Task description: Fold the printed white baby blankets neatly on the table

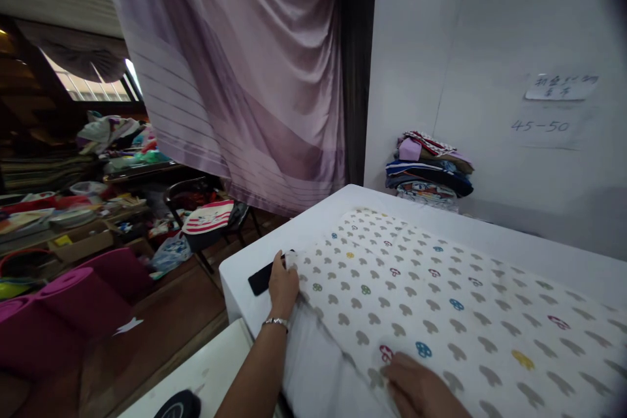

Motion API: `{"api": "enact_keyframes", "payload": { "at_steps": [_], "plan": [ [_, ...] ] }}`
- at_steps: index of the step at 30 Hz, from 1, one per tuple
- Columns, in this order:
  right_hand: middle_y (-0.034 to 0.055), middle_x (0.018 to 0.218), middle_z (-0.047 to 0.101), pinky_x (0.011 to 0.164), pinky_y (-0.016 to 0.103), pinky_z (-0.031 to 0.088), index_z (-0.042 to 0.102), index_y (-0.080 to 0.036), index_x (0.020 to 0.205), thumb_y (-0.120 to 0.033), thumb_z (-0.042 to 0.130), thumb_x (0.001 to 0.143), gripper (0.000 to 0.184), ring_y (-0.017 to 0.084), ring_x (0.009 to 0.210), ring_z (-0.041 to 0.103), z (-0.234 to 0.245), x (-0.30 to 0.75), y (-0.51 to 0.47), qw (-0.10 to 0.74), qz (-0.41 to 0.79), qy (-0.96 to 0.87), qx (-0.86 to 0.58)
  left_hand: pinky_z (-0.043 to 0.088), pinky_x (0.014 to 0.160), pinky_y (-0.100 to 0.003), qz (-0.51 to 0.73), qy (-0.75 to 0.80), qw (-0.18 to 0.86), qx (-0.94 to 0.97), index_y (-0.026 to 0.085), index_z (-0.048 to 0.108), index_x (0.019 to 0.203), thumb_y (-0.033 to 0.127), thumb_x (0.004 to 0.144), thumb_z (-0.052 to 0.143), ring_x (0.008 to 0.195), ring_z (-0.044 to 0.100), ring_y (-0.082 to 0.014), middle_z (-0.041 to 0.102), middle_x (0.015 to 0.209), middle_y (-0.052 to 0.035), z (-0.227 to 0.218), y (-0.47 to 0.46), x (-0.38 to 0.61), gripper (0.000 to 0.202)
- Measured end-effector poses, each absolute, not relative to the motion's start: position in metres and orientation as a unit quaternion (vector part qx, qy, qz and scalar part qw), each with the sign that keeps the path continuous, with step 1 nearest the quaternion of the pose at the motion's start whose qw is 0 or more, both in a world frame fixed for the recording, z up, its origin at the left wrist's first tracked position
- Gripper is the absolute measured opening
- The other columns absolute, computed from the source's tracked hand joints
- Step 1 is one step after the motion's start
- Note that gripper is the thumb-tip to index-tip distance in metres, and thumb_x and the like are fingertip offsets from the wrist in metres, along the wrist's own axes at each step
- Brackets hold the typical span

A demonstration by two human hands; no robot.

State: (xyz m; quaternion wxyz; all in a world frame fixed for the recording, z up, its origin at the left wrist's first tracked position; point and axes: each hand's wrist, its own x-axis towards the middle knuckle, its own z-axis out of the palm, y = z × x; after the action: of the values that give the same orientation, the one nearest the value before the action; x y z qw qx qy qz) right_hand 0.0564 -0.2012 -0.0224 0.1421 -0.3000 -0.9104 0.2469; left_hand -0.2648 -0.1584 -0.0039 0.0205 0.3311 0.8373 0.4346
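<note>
A white cloth (406, 294) printed with grey mushroom shapes and a few coloured ones lies spread over a white-covered table. My left hand (284, 284), with a bracelet on its wrist, is closed on the cloth's left edge. Beside that hand a flat black object (260, 279), perhaps a phone, lies partly hidden on the table. Close to me, my right hand (416, 382) has its fingers curled together at the cloth's near edge, and the fabric appears pinched there. Its fingertips are partly hidden.
The white tabletop (337, 202) shows behind the cloth. Folded fabrics (428, 170) are stacked by the wall. At left stand a chair (210, 219) and magenta rolls (83, 294). A lower pale surface (215, 366) carries a round black object (180, 405). A purple curtain (255, 78) hangs beyond.
</note>
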Motion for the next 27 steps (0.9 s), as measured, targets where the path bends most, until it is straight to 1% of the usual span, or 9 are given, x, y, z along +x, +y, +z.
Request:
{"api": "enact_keyframes", "payload": {
  "at_steps": [2, 4, 6, 8, 11, 14, 18, 21, 27],
  "plan": [
    [0.0059, 0.096, 0.064, 0.078, 0.027, 0.047, 0.062, -0.022, 0.097, -0.029, 0.028, 0.093, 0.035, 0.017, 0.089, 0.06, -0.003, 0.055, -0.176, 0.18, 0.275, -0.891, -0.314, 0.039, 0.097, -0.033, 0.433, 0.84, 0.023, 0.325, 0.016, 0.035, 0.134, 0.012, 0.077, 0.042, 0.114, 0.052, -0.022, 0.054, 0.126, -0.0107, -0.004, -0.16, -0.264, 0.058],
    [0.0091, 0.116, 0.059, 0.093, 0.032, 0.042, 0.059, -0.02, 0.112, -0.034, 0.026, 0.094, 0.041, 0.02, 0.107, 0.055, 0.007, 0.045, -0.146, 0.201, 0.265, -0.876, -0.349, 0.04, 0.095, -0.033, 0.433, 0.841, 0.026, 0.323, 0.016, 0.036, 0.134, 0.014, 0.077, 0.042, 0.111, 0.053, -0.0225, 0.056, 0.123, -0.0107, -0.004, -0.16, -0.265, 0.057],
    [0.0099, 0.136, 0.046, 0.103, 0.036, 0.033, 0.048, -0.017, 0.13, -0.041, 0.026, 0.093, 0.049, 0.022, 0.123, 0.043, 0.009, 0.025, -0.116, 0.187, 0.247, -0.87, -0.385, 0.041, 0.094, -0.034, 0.431, 0.843, 0.037, 0.319, 0.016, 0.036, 0.133, 0.016, 0.078, 0.043, 0.109, 0.054, -0.0232, 0.057, 0.122, -0.0109, -0.005, -0.159, -0.268, 0.056],
    [0.0086, 0.146, 0.031, 0.109, 0.037, 0.024, 0.034, -0.015, 0.14, -0.046, 0.026, 0.092, 0.058, 0.022, 0.134, 0.028, 0.007, -0.002, -0.089, 0.153, 0.232, -0.875, -0.397, 0.042, 0.093, -0.035, 0.43, 0.845, 0.05, 0.313, 0.015, 0.035, 0.134, 0.019, 0.079, 0.044, 0.108, 0.056, -0.0236, 0.058, 0.12, -0.0114, -0.006, -0.158, -0.272, 0.056],
    [0.0079, 0.151, 0.017, 0.112, 0.039, 0.012, 0.024, -0.012, 0.144, -0.049, 0.026, 0.091, 0.064, 0.022, 0.139, 0.011, 0.004, -0.047, -0.056, 0.108, 0.206, -0.89, -0.392, 0.044, 0.089, -0.034, 0.436, 0.842, 0.071, 0.31, 0.015, 0.037, 0.132, 0.028, 0.081, 0.046, 0.102, 0.059, -0.0233, 0.061, 0.113, -0.0118, -0.008, -0.157, -0.277, 0.054],
    [0.0084, 0.152, 0.01, 0.112, 0.043, 0.004, 0.019, -0.011, 0.145, -0.051, 0.024, 0.092, 0.067, 0.023, 0.139, 0.003, 0.001, -0.082, -0.033, 0.075, 0.189, -0.893, -0.402, 0.045, 0.089, -0.035, 0.457, 0.837, 0.066, 0.293, 0.017, 0.043, 0.128, 0.033, 0.082, 0.045, 0.102, 0.058, -0.0231, 0.062, 0.111, -0.011, -0.008, -0.157, -0.282, 0.049],
    [0.01, 0.152, 0.006, 0.111, 0.044, -0.002, 0.016, -0.009, 0.146, -0.057, 0.019, 0.09, 0.073, 0.024, 0.139, 0.001, -0.009, -0.103, -0.018, 0.03, 0.191, -0.902, -0.386, 0.045, 0.089, -0.036, 0.487, 0.831, 0.047, 0.266, 0.02, 0.048, 0.123, 0.033, 0.081, 0.046, 0.101, 0.059, -0.0229, 0.061, 0.112, -0.009, -0.006, -0.159, -0.286, 0.044],
    [0.0101, 0.153, 0.004, 0.11, 0.044, -0.003, 0.015, -0.01, 0.146, -0.06, 0.016, 0.089, 0.076, 0.024, 0.139, -0.002, -0.013, -0.108, -0.011, 0.028, 0.196, -0.905, -0.377, 0.048, 0.083, -0.036, 0.504, 0.831, 0.075, 0.225, 0.021, 0.051, 0.12, 0.033, 0.077, 0.05, 0.092, 0.061, -0.0226, 0.064, 0.104, -0.0071, -0.005, -0.16, -0.288, 0.044],
    [0.0109, 0.153, 0.003, 0.11, 0.044, -0.005, 0.014, -0.01, 0.146, -0.063, 0.013, 0.089, 0.078, 0.025, 0.139, -0.003, -0.015, -0.119, 0.008, 0.018, 0.202, -0.906, -0.371, 0.048, 0.082, -0.036, 0.526, 0.821, 0.095, 0.198, 0.024, 0.052, 0.119, 0.036, 0.074, 0.053, 0.092, 0.061, -0.023, 0.064, 0.1, -0.0052, -0.009, -0.158, -0.291, 0.047]
  ]
}}
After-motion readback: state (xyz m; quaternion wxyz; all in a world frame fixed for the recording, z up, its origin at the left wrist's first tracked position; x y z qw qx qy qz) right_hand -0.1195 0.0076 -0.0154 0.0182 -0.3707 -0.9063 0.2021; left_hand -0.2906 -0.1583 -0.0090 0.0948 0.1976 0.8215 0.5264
